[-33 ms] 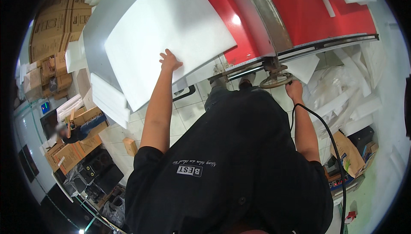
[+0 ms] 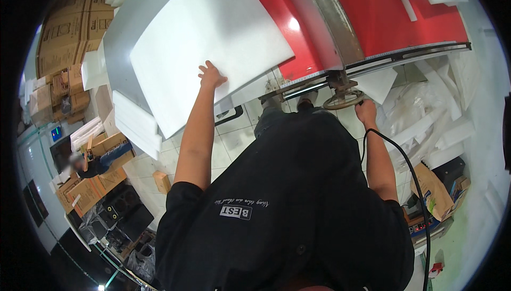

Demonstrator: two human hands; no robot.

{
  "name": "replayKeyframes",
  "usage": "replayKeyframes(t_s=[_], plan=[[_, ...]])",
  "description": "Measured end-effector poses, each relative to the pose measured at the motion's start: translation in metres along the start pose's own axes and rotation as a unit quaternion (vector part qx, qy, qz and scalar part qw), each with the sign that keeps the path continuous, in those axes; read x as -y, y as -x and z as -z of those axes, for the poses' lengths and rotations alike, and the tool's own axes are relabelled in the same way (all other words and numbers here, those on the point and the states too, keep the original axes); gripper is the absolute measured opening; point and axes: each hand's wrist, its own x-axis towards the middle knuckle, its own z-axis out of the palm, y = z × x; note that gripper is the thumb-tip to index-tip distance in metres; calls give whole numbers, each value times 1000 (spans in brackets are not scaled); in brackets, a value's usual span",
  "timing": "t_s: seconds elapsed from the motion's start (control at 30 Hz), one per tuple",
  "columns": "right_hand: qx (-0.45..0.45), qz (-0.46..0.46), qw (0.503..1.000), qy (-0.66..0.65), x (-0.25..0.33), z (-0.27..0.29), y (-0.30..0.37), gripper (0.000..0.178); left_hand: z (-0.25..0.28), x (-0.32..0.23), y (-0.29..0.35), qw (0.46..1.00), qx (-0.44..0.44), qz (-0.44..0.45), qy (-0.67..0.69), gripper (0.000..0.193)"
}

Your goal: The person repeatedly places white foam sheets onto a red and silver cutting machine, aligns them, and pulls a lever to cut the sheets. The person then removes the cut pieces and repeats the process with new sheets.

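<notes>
A large white foam sheet lies across the grey and red top of a machine. My left hand rests on it near its front edge, fingers spread and holding nothing. At the machine's front, below a metal crossbar, sits a round handwheel. My right hand is closed at the right side of this wheel's rim, and its fingers are partly hidden. A black cable loops past my right forearm.
White foam offcuts and clear plastic film heap up to the right. Foam slabs lean at the left, beside stacked cardboard boxes. Farther left, another person is among cartons. A black handle juts out below the sheet.
</notes>
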Motion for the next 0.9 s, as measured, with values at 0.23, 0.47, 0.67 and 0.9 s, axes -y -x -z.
replayKeyframes(t_s=[0.23, 0.47, 0.67, 0.9], plan=[[-21, 5, 1000, 15, 2, -5, -10, 28, 2, -6, -7, 1000, -11, -2, 7, 114], [-19, -3, 1000, 18, -19, -37, -28, 30, 3, -7, -9, 1000, -11, -4, 1, 115], [-14, 37, 999, -20, -13, -44, -30, 35, -1, -1, -11, 1000, -10, -1, -5, 114], [-13, 51, 998, -39, -25, -56, -35, 35, 0, -4, -14, 999, -13, -24, -42, 119]])
